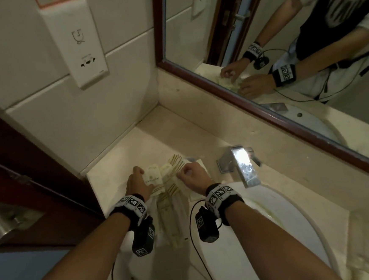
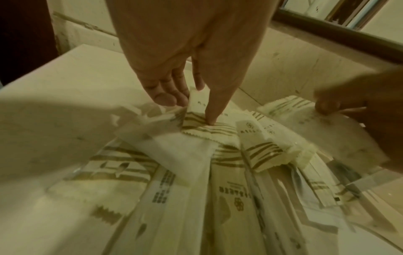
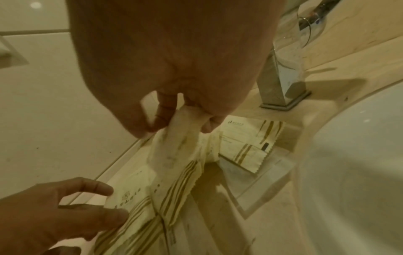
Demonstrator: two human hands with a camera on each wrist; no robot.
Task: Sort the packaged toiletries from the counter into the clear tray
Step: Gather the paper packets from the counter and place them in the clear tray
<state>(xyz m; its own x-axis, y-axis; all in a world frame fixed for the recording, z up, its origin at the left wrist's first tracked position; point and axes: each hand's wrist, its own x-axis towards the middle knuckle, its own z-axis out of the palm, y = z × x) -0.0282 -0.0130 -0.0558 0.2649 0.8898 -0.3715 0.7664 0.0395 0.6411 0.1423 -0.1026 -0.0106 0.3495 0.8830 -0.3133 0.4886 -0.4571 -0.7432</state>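
pinching packet [image 3: 174, 148] | right hand [image 3: 174, 69] | long axis hanging downward

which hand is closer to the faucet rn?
Right. The right hand pinches a packet just left of the faucet, with a small gap of counter between. The left hand presses on packets farther left, on the far side of the pile from the faucet.

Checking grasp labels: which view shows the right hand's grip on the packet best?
Right wrist view: the right hand pinches the top of a cream striped packet between curled fingers, close up. The head view shows only the back of that hand, grip hidden. The left wrist view catches it blurred at the frame's right edge.
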